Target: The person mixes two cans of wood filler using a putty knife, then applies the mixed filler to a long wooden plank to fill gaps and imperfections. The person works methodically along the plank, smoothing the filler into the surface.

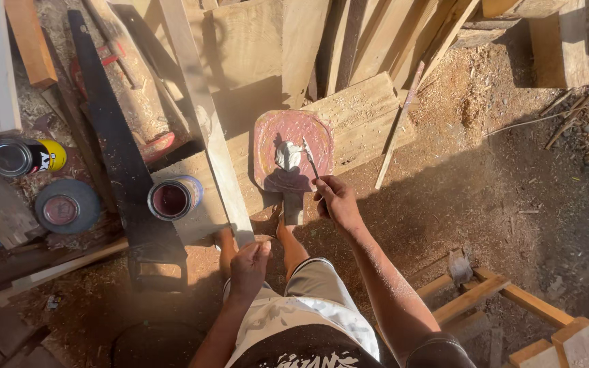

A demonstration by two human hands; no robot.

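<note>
Cans: a lying yellow can (27, 156), a round lid (67, 206) and an open tin (174, 197) are seen left, beside a handsaw (121, 163).
Left hand (250, 262): fingers are closed on the near end of a long plank (202, 116), whose axis runs away up-left.
Paddle board (292, 153): laid just ahead of the feet, handle toward the person, white putty at centre.
Right hand (335, 201): nearer the board; fingers are pinched on a thin blade (310, 160) that points up-left at the putty.

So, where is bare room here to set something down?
Bare ground lies to the right of the reddish mixing board, past the thin stick. The left is crowded: open tin, handsaw, yellow can, round lid. The right hand holds a putty knife; the left hand holds the plank.
</note>
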